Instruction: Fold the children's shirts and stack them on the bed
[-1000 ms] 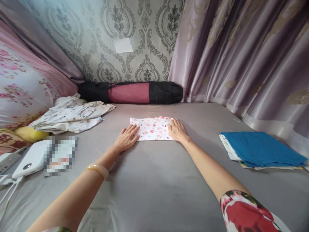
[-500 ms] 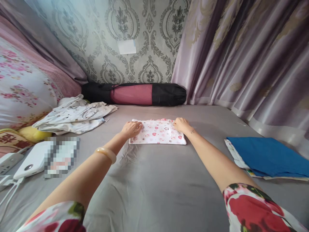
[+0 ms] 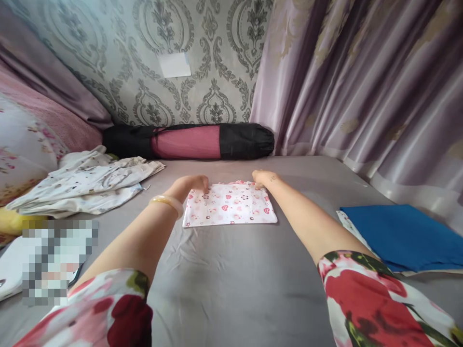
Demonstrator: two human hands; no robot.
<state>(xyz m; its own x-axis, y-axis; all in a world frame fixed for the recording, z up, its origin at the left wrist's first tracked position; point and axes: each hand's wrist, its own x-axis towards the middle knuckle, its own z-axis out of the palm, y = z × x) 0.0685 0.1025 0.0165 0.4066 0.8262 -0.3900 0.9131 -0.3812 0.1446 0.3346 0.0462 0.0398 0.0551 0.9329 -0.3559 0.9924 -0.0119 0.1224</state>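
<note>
A folded white cloth (image 3: 227,207) printed with pink hearts and small flowers lies flat on the grey bedsheet in front of me. My left hand (image 3: 195,184), at the end of an arm with a pale bangle (image 3: 168,203), is closed at the cloth's far left corner. Across from it, my right hand (image 3: 264,179) pinches the far right corner with bent fingers. A bit of pink ruffled fabric (image 3: 237,182) shows along the far edge between them. The fingertips under the cloth are hidden.
A blue folded cloth (image 3: 405,236) lies on a pale printed one at the right. Left are crumpled white fabric (image 3: 83,183), a yellow item (image 3: 20,220) and a white device (image 3: 21,265) beside a blurred object. A black and pink rolled bag (image 3: 188,141) lies along the wall.
The cloth now shows more depth from front to back, and its near edge sits closer to me. My hands remain at its far corners. The view has shifted slightly right.
</note>
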